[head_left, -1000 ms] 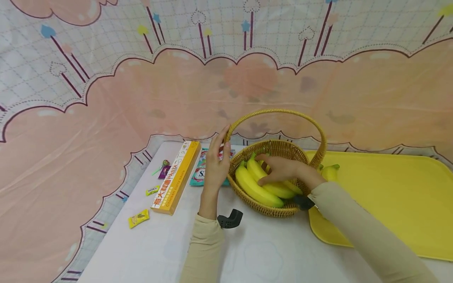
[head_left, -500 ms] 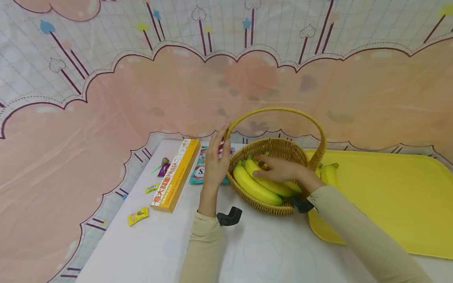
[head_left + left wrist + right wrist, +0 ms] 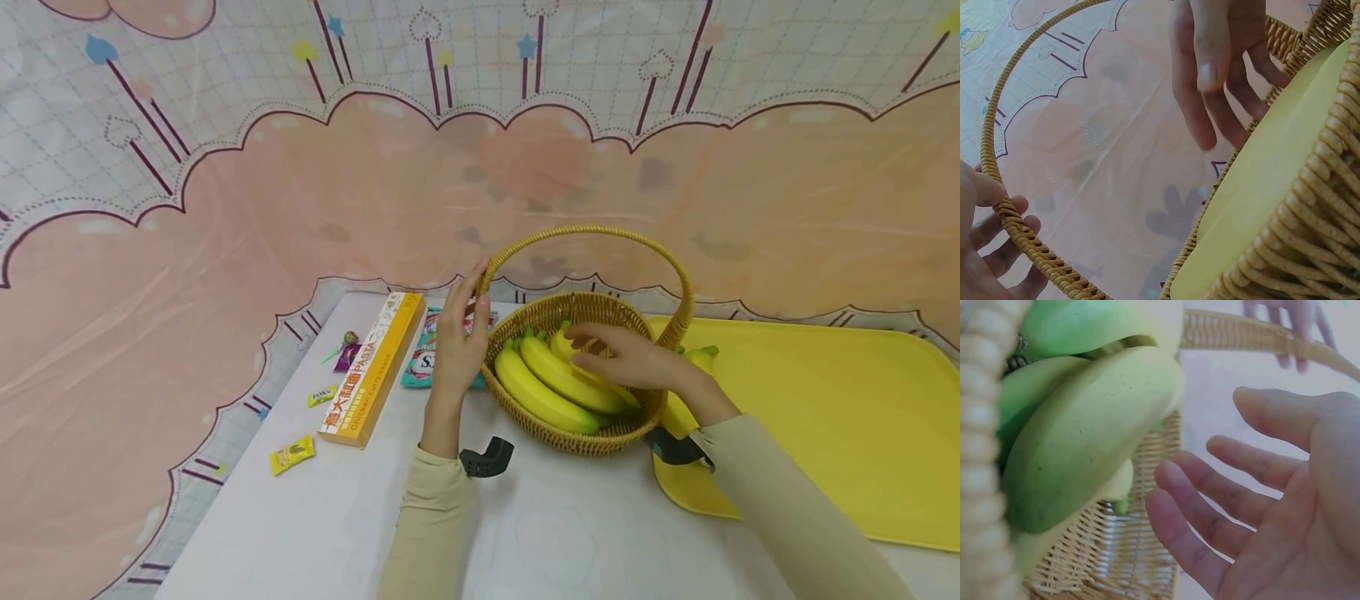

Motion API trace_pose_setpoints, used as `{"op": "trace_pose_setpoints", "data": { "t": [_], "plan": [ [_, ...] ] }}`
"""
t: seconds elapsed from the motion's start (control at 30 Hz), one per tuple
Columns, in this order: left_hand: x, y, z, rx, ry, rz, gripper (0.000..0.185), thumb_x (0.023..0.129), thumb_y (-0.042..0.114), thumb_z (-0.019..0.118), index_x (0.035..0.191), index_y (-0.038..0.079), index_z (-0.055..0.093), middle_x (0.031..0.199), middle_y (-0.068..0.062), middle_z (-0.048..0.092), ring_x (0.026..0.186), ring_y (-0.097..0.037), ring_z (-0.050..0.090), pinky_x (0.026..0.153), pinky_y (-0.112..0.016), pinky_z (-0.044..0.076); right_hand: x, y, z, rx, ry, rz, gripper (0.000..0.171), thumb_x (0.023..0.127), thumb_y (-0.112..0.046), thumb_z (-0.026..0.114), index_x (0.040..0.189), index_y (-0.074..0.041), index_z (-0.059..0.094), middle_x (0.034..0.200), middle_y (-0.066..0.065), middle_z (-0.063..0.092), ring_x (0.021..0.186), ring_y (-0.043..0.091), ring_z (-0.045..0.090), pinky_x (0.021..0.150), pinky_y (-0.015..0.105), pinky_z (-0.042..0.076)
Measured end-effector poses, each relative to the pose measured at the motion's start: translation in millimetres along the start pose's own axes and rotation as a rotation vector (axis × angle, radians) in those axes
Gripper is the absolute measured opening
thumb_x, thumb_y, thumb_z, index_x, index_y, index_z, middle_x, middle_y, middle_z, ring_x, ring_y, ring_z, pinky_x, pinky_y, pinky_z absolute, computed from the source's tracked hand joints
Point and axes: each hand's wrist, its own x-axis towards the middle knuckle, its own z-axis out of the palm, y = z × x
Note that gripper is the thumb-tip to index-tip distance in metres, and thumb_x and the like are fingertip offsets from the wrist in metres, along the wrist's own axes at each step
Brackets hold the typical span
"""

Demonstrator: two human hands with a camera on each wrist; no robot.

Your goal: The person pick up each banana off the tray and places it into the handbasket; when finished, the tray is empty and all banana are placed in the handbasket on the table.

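Tabletop [image 3: 315, 517] covered in white, pink patterned cloth behind | wicker basket [image 3: 592, 437] stood centre, against yellow tray [image 3: 825, 400] | bananas [image 3: 555, 383] laid inside basket | left hand [image 3: 457, 350] curled round the handle's left base | right hand [image 3: 637, 360] held over bananas, fingers spread, nothing grasped | pasta box [image 3: 371, 371] at left.

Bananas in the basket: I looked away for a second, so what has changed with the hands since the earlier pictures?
The right hand has let go of the bananas and lifted off them, fingers now spread and relaxed above the basket. The bananas lie settled inside it. The left hand still grips the basket handle at its left end, and the pasta box and yellow tray have not moved.
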Motion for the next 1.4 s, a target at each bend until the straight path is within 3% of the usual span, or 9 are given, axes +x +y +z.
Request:
{"op": "trace_pose_setpoints", "data": {
  "t": [0.23, 0.4, 0.53, 0.77, 0.97, 1.03, 1.13, 1.3, 1.4],
  "plan": [
    [1.1, 0.3, 1.1, -0.001, -0.007, -0.026, 0.042, 0.1, 0.006, 0.042, 0.142, 0.005, 0.042, 0.142, -0.012, 0.047, 0.126, -0.028, 0.047, 0.098, -0.049, 0.045, -29, 8, -6, 0.072, 0.102, 0.008, 0.039, 0.098, -0.032, 0.049, 0.133, -0.014, 0.051, 0.129, 0.01, 0.057, 0.112, 0.025, 0.056, 0.089, 0.042, 0.05],
    [0.7, 0.7, 0.8, 0.005, -0.004, -0.014, 0.043, 0.1, 0.007, 0.043, 0.142, 0.009, 0.043, 0.142, -0.008, 0.048, 0.125, -0.024, 0.048, 0.097, -0.048, 0.046, -50, 18, -7, 0.059, 0.169, 0.019, 0.035, 0.099, -0.033, 0.047, 0.13, -0.018, 0.053, 0.123, 0.002, 0.06, 0.111, 0.02, 0.056, 0.091, 0.04, 0.048],
    [0.5, 1.4, 0.7, 0.007, 0.0, 0.006, 0.043, 0.1, 0.011, 0.043, 0.143, 0.014, 0.043, 0.142, -0.002, 0.048, 0.125, -0.018, 0.048, 0.096, -0.046, 0.047, -67, 24, -5, 0.04, 0.238, 0.031, 0.029, 0.1, -0.031, 0.046, 0.125, -0.021, 0.056, 0.12, -0.003, 0.062, 0.106, 0.011, 0.057, 0.088, 0.03, 0.047],
    [-0.2, 1.8, 0.9, 0.016, 0.0, 0.014, 0.042, 0.101, 0.017, 0.042, 0.143, 0.02, 0.042, 0.142, 0.0, 0.048, 0.125, -0.016, 0.048, 0.097, -0.045, 0.047, -93, 39, 2, 0.071, 0.393, 0.067, 0.026, 0.1, -0.023, 0.047, 0.118, -0.011, 0.06, 0.113, 0.007, 0.064, 0.094, -0.005, 0.054, 0.08, 0.017, 0.046],
    [-1.2, 2.1, 0.6, 0.037, -0.001, -0.002, 0.042, 0.101, 0.018, 0.042, 0.144, 0.018, 0.042, 0.141, -0.001, 0.049, 0.123, -0.019, 0.049, 0.097, -0.046, 0.047, -106, 64, 10, 0.085, 0.437, 0.139, 0.028, 0.1, -0.023, 0.047, 0.119, -0.005, 0.058, 0.112, 0.012, 0.062, 0.09, -0.011, 0.051, 0.075, 0.012, 0.045],
    [-1.2, 2.1, 0.7, 0.039, -0.004, -0.004, 0.042, 0.101, 0.016, 0.042, 0.144, 0.017, 0.042, 0.142, -0.001, 0.048, 0.124, -0.019, 0.048, 0.097, -0.046, 0.047, -110, 72, 13, 0.081, 0.462, 0.169, 0.03, 0.099, -0.022, 0.048, 0.121, -0.002, 0.056, 0.107, 0.012, 0.059, 0.087, -0.007, 0.049, 0.073, 0.012, 0.044],
    [-1.1, 1.8, 1.0, 0.038, -0.005, -0.004, 0.043, 0.101, 0.013, 0.043, 0.143, 0.016, 0.042, 0.143, -0.001, 0.047, 0.125, -0.019, 0.048, 0.097, -0.046, 0.047, -114, 82, 17, 0.072, 0.463, 0.247, 0.042, 0.098, -0.026, 0.051, 0.128, 0.003, 0.048, 0.105, 0.015, 0.051, 0.091, 0.009, 0.048, 0.071, 0.017, 0.043],
    [-0.7, 0.8, 1.2, 0.041, 0.004, -0.004, 0.044, 0.1, 0.012, 0.043, 0.143, 0.02, 0.042, 0.141, -0.001, 0.049, 0.124, -0.017, 0.048, 0.097, -0.045, 0.047, -116, 97, 20, 0.096, 0.308, 0.429, 0.079, 0.094, -0.044, 0.053, 0.144, 0.008, 0.02, 0.123, 0.033, 0.039, 0.107, 0.042, 0.044, 0.082, 0.046, 0.045],
    [-0.7, 0.4, 1.1, 0.039, 0.0, -0.003, 0.043, 0.101, 0.013, 0.042, 0.144, 0.02, 0.042, 0.141, -0.001, 0.048, 0.124, -0.017, 0.048, 0.096, -0.044, 0.048, -118, 104, 19, 0.095, 0.225, 0.503, 0.09, 0.092, -0.052, 0.051, 0.146, 0.009, 0.013, 0.129, 0.038, 0.038, 0.114, 0.049, 0.043, 0.086, 0.056, 0.043]
  ]
}}
